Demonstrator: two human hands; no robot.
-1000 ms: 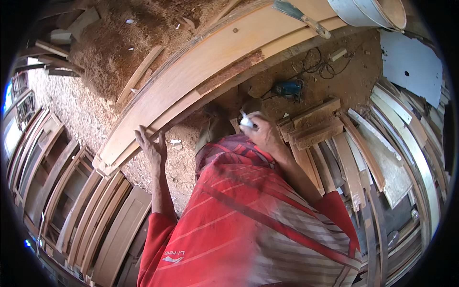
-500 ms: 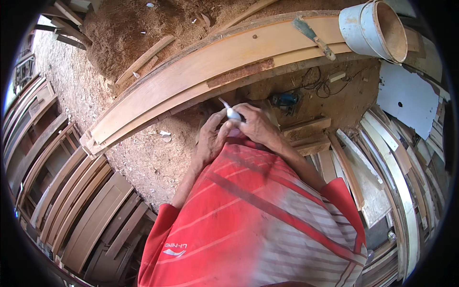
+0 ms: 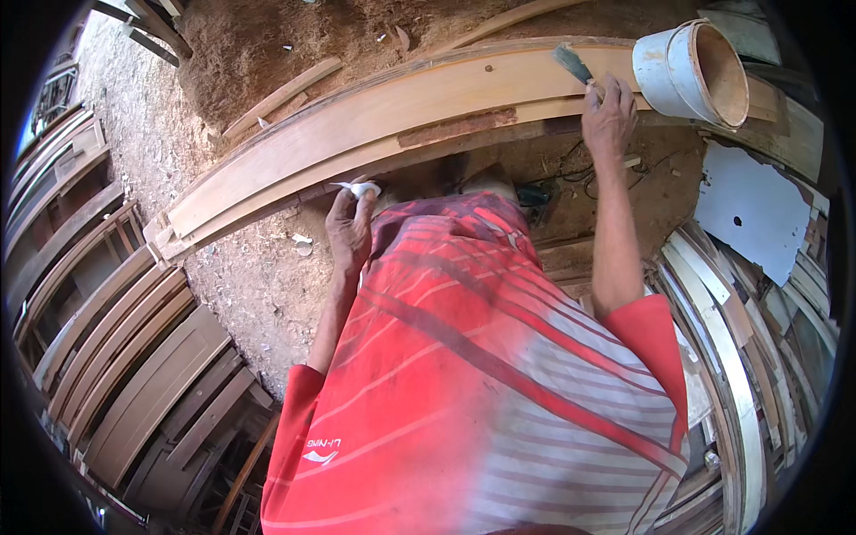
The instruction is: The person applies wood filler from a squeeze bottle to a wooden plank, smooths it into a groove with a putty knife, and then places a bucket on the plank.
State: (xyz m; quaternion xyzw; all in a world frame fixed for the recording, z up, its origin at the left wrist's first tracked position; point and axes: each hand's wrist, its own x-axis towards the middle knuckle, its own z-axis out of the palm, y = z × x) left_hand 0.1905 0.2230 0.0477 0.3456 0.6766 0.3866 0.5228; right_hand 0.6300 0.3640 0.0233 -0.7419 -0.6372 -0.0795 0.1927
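Nearest, the left hand (image 3: 349, 227) pinches a small white object (image 3: 361, 188) in its fingers, just below the long curved wooden plank (image 3: 383, 107). Farther out, the right hand (image 3: 609, 116) has its fingers curled around a paintbrush (image 3: 571, 64), bristles resting on the plank, beside a white bucket (image 3: 687, 71).

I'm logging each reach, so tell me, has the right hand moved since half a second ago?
Yes. The right hand left the left hand and went out to the brush beside the white bucket.
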